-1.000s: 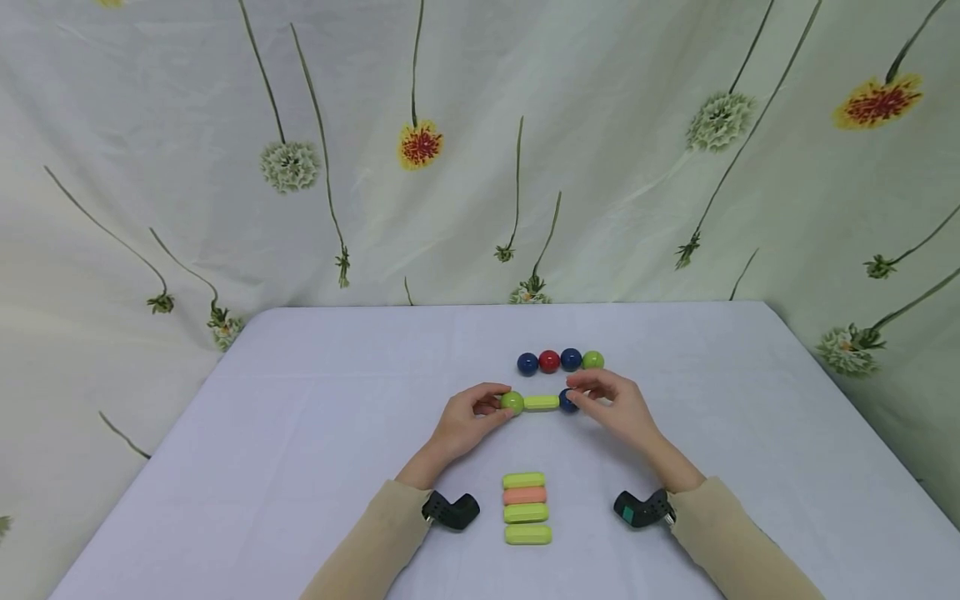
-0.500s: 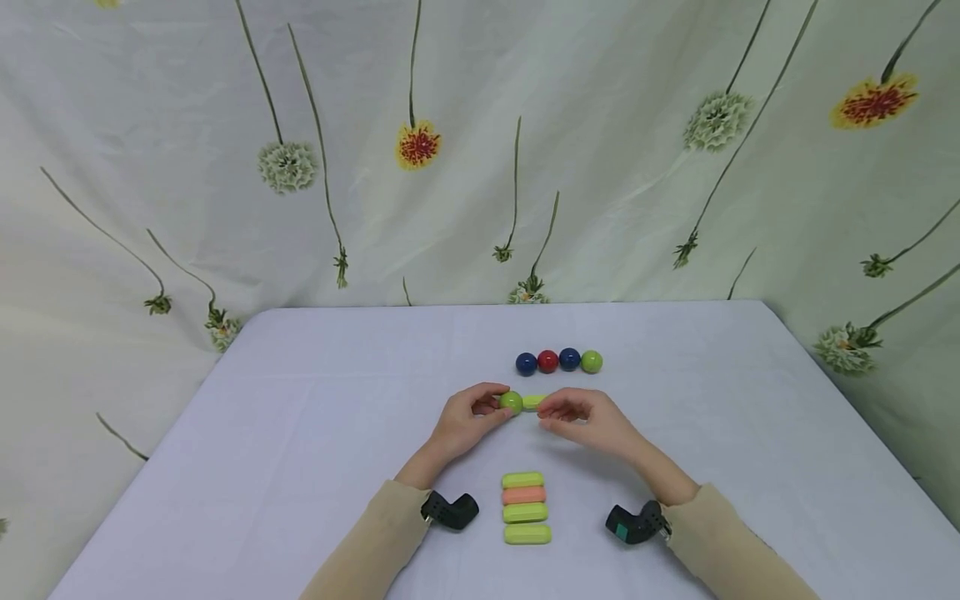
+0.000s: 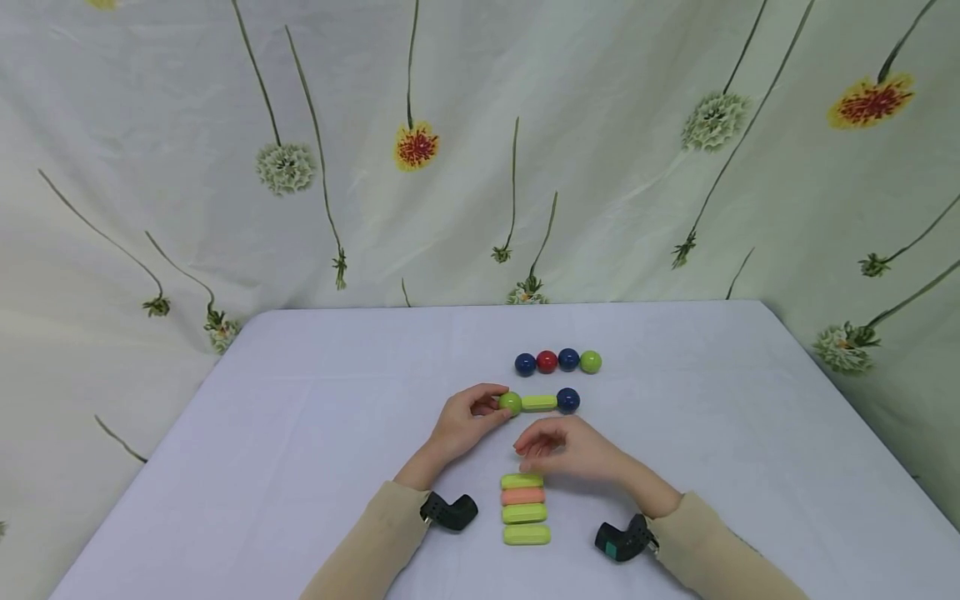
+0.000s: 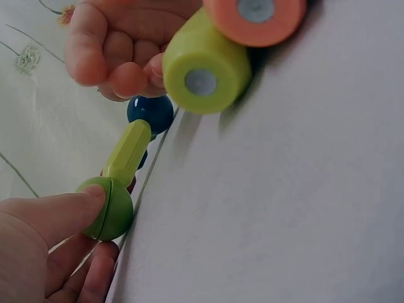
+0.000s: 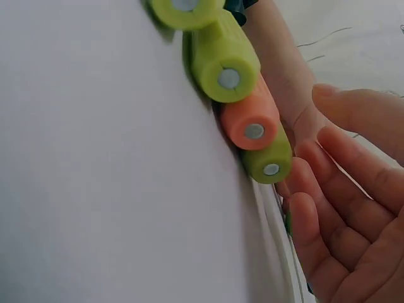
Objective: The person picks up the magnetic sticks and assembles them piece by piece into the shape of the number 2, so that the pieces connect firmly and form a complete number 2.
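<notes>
My left hand (image 3: pixel 465 421) pinches a green ball (image 3: pixel 510 403) between thumb and fingers. A yellow-green magnetic rod (image 3: pixel 539 403) joins that ball to a blue ball (image 3: pixel 567 400) on its right. In the left wrist view the thumb presses on the green ball (image 4: pixel 113 211). My right hand (image 3: pixel 573 450) hovers over the far end of a stack of rods, its fingers loosely bent and apart, holding nothing. Nearest to it lies a yellow-green rod (image 3: pixel 521 481); in the right wrist view the fingers are beside that rod (image 5: pixel 270 165), and a gap shows between them.
Toward me from that rod lie an orange rod (image 3: pixel 522 496) and two more yellow-green rods (image 3: pixel 527 534). Behind the joined piece stands a row of balls: blue (image 3: pixel 525 364), red (image 3: pixel 547 361), blue and green (image 3: pixel 591 361). A white cloth covers the table (image 3: pixel 337 433).
My right hand has let go of the blue ball and moved left and toward me, to the rods. The left hand keeps its grip on the green ball.
</notes>
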Demonstrator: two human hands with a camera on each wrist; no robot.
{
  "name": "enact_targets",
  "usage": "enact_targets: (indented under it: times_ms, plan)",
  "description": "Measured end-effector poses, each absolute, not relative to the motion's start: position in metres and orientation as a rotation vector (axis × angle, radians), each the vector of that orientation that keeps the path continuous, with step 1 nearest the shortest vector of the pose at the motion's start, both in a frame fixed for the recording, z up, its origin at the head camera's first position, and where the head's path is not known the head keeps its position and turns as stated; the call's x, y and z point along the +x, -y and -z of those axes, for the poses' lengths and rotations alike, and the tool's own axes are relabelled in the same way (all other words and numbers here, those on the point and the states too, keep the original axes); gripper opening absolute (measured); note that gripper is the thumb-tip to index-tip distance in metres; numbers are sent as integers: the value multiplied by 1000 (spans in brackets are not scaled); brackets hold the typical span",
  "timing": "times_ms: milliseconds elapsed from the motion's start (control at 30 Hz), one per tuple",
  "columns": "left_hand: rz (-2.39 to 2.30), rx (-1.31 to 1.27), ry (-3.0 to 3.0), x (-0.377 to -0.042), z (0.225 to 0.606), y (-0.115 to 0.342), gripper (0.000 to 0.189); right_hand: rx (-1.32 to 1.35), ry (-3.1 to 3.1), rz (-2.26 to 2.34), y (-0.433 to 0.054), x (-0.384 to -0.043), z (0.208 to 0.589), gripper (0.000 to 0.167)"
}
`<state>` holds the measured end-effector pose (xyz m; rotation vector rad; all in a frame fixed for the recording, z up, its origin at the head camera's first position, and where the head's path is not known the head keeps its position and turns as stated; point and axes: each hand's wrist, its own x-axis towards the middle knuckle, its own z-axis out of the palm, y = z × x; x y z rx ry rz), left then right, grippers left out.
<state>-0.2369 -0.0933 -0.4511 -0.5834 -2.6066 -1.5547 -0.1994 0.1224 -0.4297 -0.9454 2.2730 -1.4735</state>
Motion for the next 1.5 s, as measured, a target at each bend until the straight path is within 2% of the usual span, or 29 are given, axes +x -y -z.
enact_targets:
  times_ms: [333,1500]
  plan:
    - [1563,-605,2583,-238,453,93,32,-1036,-2254,1420,-118,-195,436,23]
    - [1566,-571,2605,-236,450,92,33,-1038,-2322,1271,-117,-194,435,18]
